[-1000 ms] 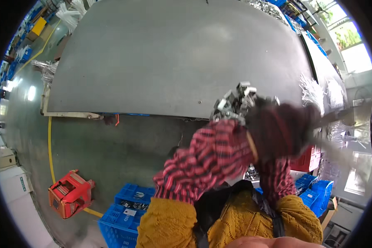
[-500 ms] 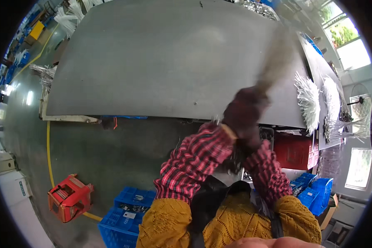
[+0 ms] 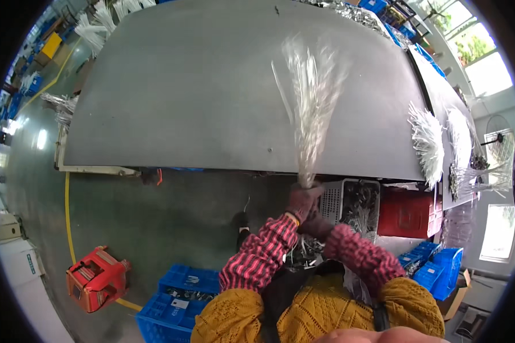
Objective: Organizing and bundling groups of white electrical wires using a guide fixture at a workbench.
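A fanned bundle of thin white strands [image 3: 310, 108] stands up from my hands over the table's near edge, its upper ends blurred by motion. My left hand [image 3: 302, 201], in a dark brownish glove, is closed round the gathered lower end. Just below and to the right, my right hand [image 3: 317, 225], gloved alike, is closed at the bottom of the same bundle, touching my left hand. Its fingers are partly hidden. Under my hands lies a heap of dark and silvery small parts [image 3: 306, 251].
Ahead spreads a large grey table [image 3: 200, 91]. More strand bundles [image 3: 427, 143] lie at its right edge. Beside my right hand stand a grey perforated basket [image 3: 333, 201] of parts and a red crate [image 3: 406, 211]. Blue crates [image 3: 174, 297] and a red stool [image 3: 97, 280] are at lower left.
Both hands have moved left and down toward me. The strands, earlier a blur leaning far to the right, now stand nearly upright over the table. The perforated basket has come into view.
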{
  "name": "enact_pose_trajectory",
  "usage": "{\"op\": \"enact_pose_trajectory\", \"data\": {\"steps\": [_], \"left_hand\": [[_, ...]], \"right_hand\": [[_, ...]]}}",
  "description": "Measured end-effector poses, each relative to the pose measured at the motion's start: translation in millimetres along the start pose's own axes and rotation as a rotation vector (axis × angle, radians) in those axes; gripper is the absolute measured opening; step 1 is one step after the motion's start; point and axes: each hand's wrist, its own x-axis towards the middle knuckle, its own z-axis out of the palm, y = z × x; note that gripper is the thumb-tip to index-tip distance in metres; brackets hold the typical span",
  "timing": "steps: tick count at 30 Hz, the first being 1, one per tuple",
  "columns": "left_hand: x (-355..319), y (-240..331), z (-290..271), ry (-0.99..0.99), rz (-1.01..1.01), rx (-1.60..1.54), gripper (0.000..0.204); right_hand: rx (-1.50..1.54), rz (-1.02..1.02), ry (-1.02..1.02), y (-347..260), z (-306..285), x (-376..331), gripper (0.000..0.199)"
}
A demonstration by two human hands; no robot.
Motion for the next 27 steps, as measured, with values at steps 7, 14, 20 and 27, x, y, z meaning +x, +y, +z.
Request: {"op": "enact_pose_trajectory", "data": {"steps": [7, 14, 20, 27], "left_hand": [[-39, 197, 78, -0.284, 1.032, 0.114, 0.029], [2, -133, -47, -0.147, -0.314, -0.129, 0.023], [15, 33, 10, -0.102, -0.114, -0.175, 0.024], [-68, 218, 53, -0.449, 0.909, 0.609, 0.024]], "right_hand": [[0.751, -0.107, 0.009, -55, -130, 4, 0.051], [0.025, 0.082, 0.045, -25, 24, -8, 0.056], [0.152, 0.246, 0.077, 35, -25, 13, 0.07], [0.035, 0.08, 0.383, -76, -50, 44, 0.03]]}}
